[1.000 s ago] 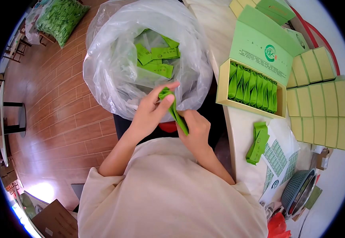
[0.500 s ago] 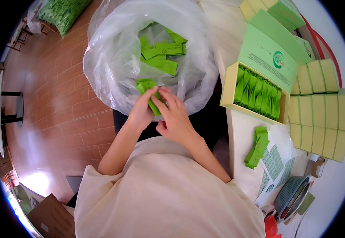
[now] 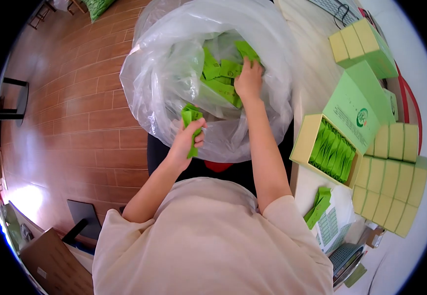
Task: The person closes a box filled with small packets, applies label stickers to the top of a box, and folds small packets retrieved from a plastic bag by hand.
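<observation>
My left hand [image 3: 188,140] is closed around a small bundle of green packets [image 3: 191,115], held upright near the front rim of a large clear plastic bag [image 3: 159,88]. Inside that bag lie several loose green packets [image 3: 221,88]. My right hand [image 3: 249,81] reaches into the bag on its right side, fingers stretched down and slightly apart, at a green packet [image 3: 246,49]. Its fingertips are partly hidden, and I see no packet lifted in it.
On the right table an open box [image 3: 299,142] holds a row of green packets. Beside it stand stacked yellow-green boxes [image 3: 390,184]. Nearer me are a loose green packet [image 3: 318,206], a printed sheet [image 3: 332,223] and a basket [image 3: 346,258]. Tiled floor [image 3: 90,123] spreads leftward.
My hands were together over the packets at the bag's front. Now my right hand has left them and gone forward into the bag, while my left keeps the bundle. The camera view has shifted.
</observation>
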`<state>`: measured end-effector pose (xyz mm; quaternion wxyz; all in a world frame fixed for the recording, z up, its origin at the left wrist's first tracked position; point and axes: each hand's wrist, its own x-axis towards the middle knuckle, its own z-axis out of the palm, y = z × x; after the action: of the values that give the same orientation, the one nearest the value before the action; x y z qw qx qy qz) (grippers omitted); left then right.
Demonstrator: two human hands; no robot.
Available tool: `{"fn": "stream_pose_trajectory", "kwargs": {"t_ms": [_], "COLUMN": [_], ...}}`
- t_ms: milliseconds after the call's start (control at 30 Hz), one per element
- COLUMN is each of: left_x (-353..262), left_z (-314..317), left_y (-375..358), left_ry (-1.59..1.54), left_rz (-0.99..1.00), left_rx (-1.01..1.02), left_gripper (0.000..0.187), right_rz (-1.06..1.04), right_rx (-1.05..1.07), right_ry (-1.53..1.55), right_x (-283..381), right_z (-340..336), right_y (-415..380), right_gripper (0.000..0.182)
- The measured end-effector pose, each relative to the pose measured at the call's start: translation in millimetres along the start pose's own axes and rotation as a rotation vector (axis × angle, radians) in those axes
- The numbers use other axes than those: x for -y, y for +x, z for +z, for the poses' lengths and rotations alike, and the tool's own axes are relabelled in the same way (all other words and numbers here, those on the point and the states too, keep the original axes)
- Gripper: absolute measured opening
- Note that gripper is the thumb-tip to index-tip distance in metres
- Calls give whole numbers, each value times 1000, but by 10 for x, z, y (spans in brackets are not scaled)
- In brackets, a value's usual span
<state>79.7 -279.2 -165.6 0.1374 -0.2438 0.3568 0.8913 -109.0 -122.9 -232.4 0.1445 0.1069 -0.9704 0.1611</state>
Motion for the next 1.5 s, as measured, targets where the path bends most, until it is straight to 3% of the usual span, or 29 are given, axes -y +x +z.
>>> {"fn": "stream_pose_trajectory", "kwargs": {"t_ms": [67, 100, 200, 367, 433, 467, 533, 600, 633, 700, 800, 933, 1000, 1033, 1100, 1133, 1233, 1300, 1400, 1500], "left_x": [-8, 1, -18, -101, -151, -158, -179, -282, -330, -371, -377, -230, -103, -36, 80, 147, 576, 794, 945, 1194], "left_z": [25, 14, 41, 7, -36, -39, -45, -3, 25, 66, 249, 617, 720, 810, 980, 1080, 1412, 1503, 1734, 1815], "left_y": [-15, -9, 7, 69, 133, 173, 240, 263, 286, 329, 315, 254, 253, 220, 180, 142, -66, -97, -339, -544], "left_ry": [16, 27, 72, 73, 122, 118, 32, 29, 6, 8, -36, 73, 322, 354, 523, 687, 607, 720, 821, 875], "left_rz": [-23, -24, -56, -27, -60, -69, 88, 114, 176, 259, 229, 48, 45, 110, 23, -14, -5, 28, 34, 51], "left_rx": [2, 1, -27, -22, -39, -38, -87, -97, -84, -28, 56, 149, 151, 215, 327, 380, 610, 770, 960, 896], "left_gripper": [40, 40, 40, 41, 38, 38, 41, 49, 51, 57, 53, 45, 38, 35, 34, 34, 49, 63, 59, 56], "right_rz": [150, 250, 210, 296, 120, 124, 129, 288, 299, 798, 977, 998, 995, 1075, 1161, 894, 789, 857, 804, 764], "right_rx": [-94, 29, 81, 113, -107, -101, 17, 123, 125, 367, 514, 451, 331, 282, 236, 393, 405, 380, 191, 92], "right_ry": [28, 67, -12, -4, 47, 39, 316, 819, 817, 1590, 1827, 1912, 1944, 1890, 1719, 1694, 1863, 1782, 1808, 1692], "right_x": [58, 103, -93, -227, -91, -18, 270, 376, 499, 720, 672, 539, 472, 530, 478, 381, 384, 368, 354, 256], "right_z": [27, -36, 150, 249, 139, 38, -356, -529, -696, -1032, -1153, -1532, -1817, -2054, -2171, -2389, -2547, -2735, -2897, -3153], "right_y": [150, 233, 398, 455, 340, 268, 73, -221, -352, -570, -868, -1127, -1258, -1287, -1611, -1731, -2035, -2126, -2277, -2449], "right_gripper": [62, 67, 67, 52, 38, 38, 29, 37, 37, 39, 41, 46, 46, 45, 43, 45, 47, 48, 49, 48]}}
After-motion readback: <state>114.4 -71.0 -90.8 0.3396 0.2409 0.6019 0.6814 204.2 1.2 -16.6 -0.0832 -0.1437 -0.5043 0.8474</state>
